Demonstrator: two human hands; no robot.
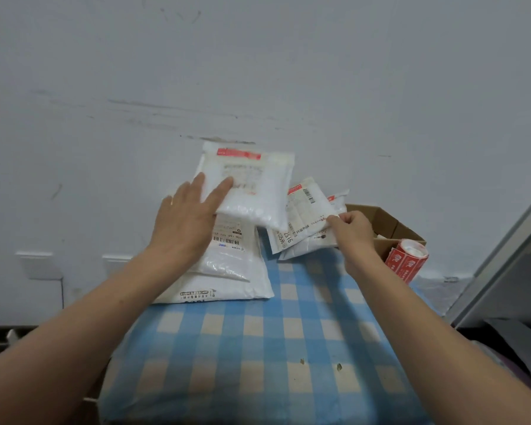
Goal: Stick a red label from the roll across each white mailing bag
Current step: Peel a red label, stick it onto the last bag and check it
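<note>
On the cloth [258, 348]: white bags, two heaps by the wall.
Left hand [187, 216]: fingers straight, flat on top bag [258, 191]; its red label [239, 154] is on.
Right hand [351, 227]: pinches small bag [304, 210], also showing red.
Roll [406, 259]: in box [380, 217], right, unheld.
Left: lower bags [230, 262] show no red.

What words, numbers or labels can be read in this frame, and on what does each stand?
"2516": on the printed mailing bag that the right hand pinches.
On the lower mailing bag, the shipping slip with its barcode: too blurred.
On the red label roll, white characters: too blurred.
On the top mailing bag that the left hand touches, the red label and print: unreadable.
</note>
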